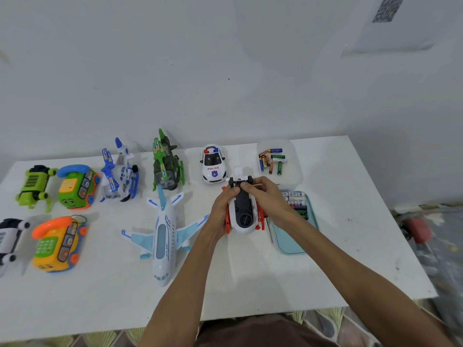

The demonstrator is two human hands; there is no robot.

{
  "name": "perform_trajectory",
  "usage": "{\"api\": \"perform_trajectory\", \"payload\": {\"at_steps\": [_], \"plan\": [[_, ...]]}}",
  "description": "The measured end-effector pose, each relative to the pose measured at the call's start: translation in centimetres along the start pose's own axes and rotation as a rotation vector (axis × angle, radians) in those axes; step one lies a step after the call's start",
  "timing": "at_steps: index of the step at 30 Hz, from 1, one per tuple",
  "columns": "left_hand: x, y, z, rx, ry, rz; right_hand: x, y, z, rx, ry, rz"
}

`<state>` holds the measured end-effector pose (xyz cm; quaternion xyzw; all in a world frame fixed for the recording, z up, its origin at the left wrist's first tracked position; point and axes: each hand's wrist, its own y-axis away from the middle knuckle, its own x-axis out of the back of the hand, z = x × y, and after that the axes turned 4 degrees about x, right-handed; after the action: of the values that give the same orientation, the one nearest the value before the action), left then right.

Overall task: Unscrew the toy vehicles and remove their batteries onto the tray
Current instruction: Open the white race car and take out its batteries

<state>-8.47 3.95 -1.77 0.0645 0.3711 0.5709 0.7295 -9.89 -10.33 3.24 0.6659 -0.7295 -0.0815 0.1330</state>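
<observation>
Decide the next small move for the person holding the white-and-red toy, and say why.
Probably prise up the black cover at its far end with the right hand while the left hand steadies the white-and-red toy: it lies underside up, the right hand pinches that end, and the screwdriver lies unheld beside the tray.

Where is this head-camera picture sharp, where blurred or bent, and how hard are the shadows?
Head view: sharp at centre, POLICE legible on the police car; smeared at the right edge around a red object, and on the QR-code sheet; the white table shows bowed edges from the wide lens; soft light, faint shadows beside the orange toy phone.
</observation>
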Motion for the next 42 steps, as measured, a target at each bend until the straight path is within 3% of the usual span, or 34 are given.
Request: {"api": "perform_trajectory", "payload": {"at_steps": [4, 9, 17, 23, 28, 34, 37, 42], "plan": [[0.1, 0.3, 0.2, 0.037, 0.052, -0.012, 0.5, -0.5, -0.5, -0.004, 0.114, -0.039], [-0.3, 1.0, 0.8, 0.057, 0.083, -0.032, 0.8, -0.1, -1.0, -0.055, 0.043, -0.132], [-0.4, 1.4, 1.5, 0.074, 0.022, -0.015, 0.1, 0.1, -0.1, 0.018, 0.071, -0.093], [-0.5, 1.2, 2.9, 0.08, 0.067, -0.055, 2.5, -0.4, -1.5, -0.072, -0.144, -0.112], [-1.0, 1.5, 4.0, 0.047, -0.02, -0.06, 2.8, -0.3, -1.9, -0.159, -0.03, -0.239], [-1.1, 2.2, 4.0, -0.044, -0.068, -0.053, 1.9, 0.1, -2.5, -0.125, 0.022, -0.318], [-1.0, 2.4, 4.1, -0.037, -0.008, -0.018, 1.6, -0.1, -2.5, -0.272, -0.156, -0.433], [-1.3, 2.3, 4.5, -0.064, 0.045, 0.088, 1.8, -0.3, -2.0, -0.294, -0.302, -0.356]]}}
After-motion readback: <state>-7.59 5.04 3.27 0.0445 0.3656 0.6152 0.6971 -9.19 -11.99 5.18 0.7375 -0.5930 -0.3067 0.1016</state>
